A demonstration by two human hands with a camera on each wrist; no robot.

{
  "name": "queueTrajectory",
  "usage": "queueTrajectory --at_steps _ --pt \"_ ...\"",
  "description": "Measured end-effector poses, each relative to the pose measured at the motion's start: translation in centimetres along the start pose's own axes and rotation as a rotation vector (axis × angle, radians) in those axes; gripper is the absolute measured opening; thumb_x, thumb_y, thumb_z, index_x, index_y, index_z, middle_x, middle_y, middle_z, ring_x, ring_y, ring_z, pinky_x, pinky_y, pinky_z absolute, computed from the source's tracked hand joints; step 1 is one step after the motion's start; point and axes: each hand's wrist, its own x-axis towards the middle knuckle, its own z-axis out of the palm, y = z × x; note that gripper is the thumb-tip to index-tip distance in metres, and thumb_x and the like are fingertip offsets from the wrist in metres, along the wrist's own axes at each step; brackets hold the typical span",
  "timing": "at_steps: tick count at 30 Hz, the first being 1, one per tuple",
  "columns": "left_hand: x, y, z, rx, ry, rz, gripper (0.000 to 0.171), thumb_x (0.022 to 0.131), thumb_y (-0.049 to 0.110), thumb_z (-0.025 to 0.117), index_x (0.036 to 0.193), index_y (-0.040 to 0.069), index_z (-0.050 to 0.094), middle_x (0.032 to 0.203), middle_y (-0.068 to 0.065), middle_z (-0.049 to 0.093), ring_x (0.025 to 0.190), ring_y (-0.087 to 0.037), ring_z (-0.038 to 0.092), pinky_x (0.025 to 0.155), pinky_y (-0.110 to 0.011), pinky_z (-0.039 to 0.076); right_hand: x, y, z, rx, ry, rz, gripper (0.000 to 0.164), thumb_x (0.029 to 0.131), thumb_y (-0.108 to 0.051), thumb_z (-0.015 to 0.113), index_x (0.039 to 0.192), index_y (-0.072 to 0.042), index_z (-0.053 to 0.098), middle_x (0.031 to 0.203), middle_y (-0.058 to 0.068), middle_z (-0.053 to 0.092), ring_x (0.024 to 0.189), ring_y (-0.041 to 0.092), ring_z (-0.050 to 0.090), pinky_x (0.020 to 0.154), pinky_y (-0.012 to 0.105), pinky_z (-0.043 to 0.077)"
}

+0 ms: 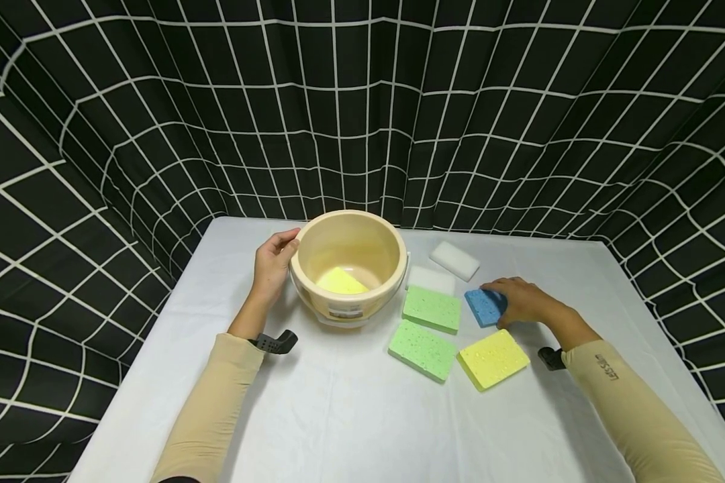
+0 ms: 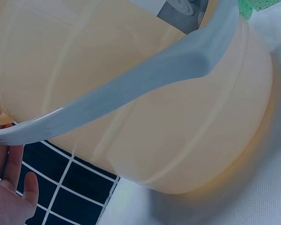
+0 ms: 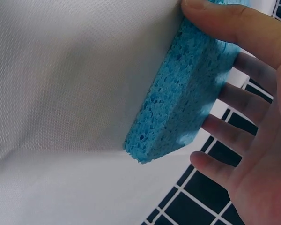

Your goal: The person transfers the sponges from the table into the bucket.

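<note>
A cream bucket point(image 1: 314, 305) with a pale handle point(image 2: 131, 89) stands on the table, and a yellow sponge point(image 1: 341, 282) lies inside it. My left hand point(image 1: 272, 265) holds the bucket's left rim. On the right, my right hand point(image 1: 522, 300) grips a blue sponge point(image 1: 485, 307). In the right wrist view the thumb lies along one side of that sponge, with fingertips against the opposite side. Close by are a yellow sponge point(image 1: 493, 359), a green sponge point(image 1: 423, 350) and another green sponge point(image 1: 431, 309), all flat on the table.
A white sponge point(image 1: 455, 260) lies behind the blue one. Another white sponge point(image 1: 430, 278) is partly covered by the rear green sponge. White cloth covers the table point(image 1: 350, 409), and a black curtain with white grid lines point(image 1: 362, 107) hangs behind it.
</note>
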Motion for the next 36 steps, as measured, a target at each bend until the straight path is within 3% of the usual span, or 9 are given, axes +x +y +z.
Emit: queueTrajectory --at_steps 8,17,28,36 --pt "-0.1 0.1 0.0 -0.010 -0.009 0.000 0.028 0.087 0.009 0.056 0.113 -0.002 0.057 0.114 -0.012 0.058 0.093 -0.005 0.057 0.076 -0.010 0.052 -0.2 -0.1 -0.9 -0.010 -0.005 0.001 0.085 0.060 -0.033 0.081 0.133 -0.013 0.042 0.129 0.018 0.046 0.108 0.034 0.044 0.083 0.051 0.046" --pt "-0.2 0.0 0.0 0.006 -0.005 -0.008 0.028 0.088 0.010 0.055 0.114 -0.001 0.057 0.113 -0.012 0.058 0.093 -0.005 0.057 0.076 -0.010 0.052 0.4 -0.8 -3.0 0.016 0.027 0.001 0.087 0.065 -0.049 0.074 0.133 -0.005 0.041 0.115 0.019 0.049 0.096 0.028 0.051 0.081 0.048 0.049" --pt "-0.1 0.1 0.0 0.007 0.001 -0.006 0.028 0.087 0.009 0.055 0.113 -0.001 0.058 0.112 -0.011 0.058 0.093 -0.005 0.057 0.077 -0.010 0.052 1.2 -4.2 -6.8 0.053 0.081 -0.030 0.095 0.067 -0.064 0.064 0.133 0.000 0.039 0.130 0.024 0.040 0.107 0.034 0.048 0.089 0.055 0.046" --pt "-0.1 0.1 0.1 -0.013 0.006 -0.006 0.028 0.087 0.007 0.056 0.113 -0.002 0.057 0.108 -0.007 0.059 0.091 -0.005 0.057 0.076 -0.010 0.052 2.3 -7.1 -9.2 0.036 0.126 -0.056 0.090 0.070 -0.062 0.063 0.133 -0.002 0.040 0.130 0.024 0.039 0.106 0.035 0.047 0.089 0.055 0.046"
